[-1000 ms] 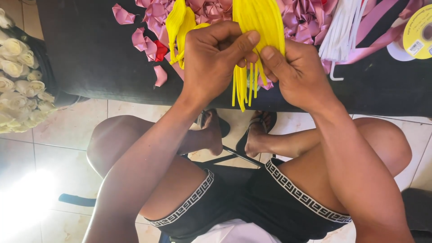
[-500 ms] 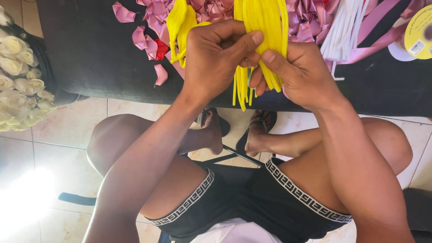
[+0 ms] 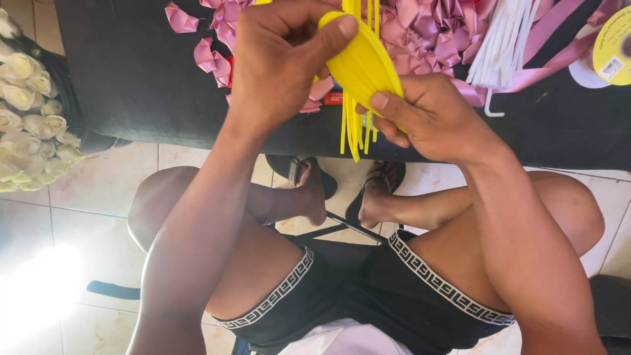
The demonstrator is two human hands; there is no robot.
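Observation:
My left hand (image 3: 279, 59) and my right hand (image 3: 427, 115) together hold a bundle of yellow ribbon strips (image 3: 360, 72) above the edge of a black table (image 3: 131, 79). The left thumb presses on the folded yellow top. My right fingers pinch the bundle lower down, where thin yellow ends hang over the table edge. Folded pink ribbon petals (image 3: 420, 29) lie on the table just behind the hands.
A bundle of white sticks (image 3: 503, 46) and pink ribbon lengths (image 3: 552, 49) lie at the table's right, beside a yellow ribbon spool (image 3: 614, 43). Cream artificial roses (image 3: 26, 112) fill a dark container at the left. My knees and sandalled feet are below on the tiled floor.
Both hands have shifted up and closer together on the yellow strips; the left thumb now presses the folded top, and the right fingers have slid to pinch the strips below it.

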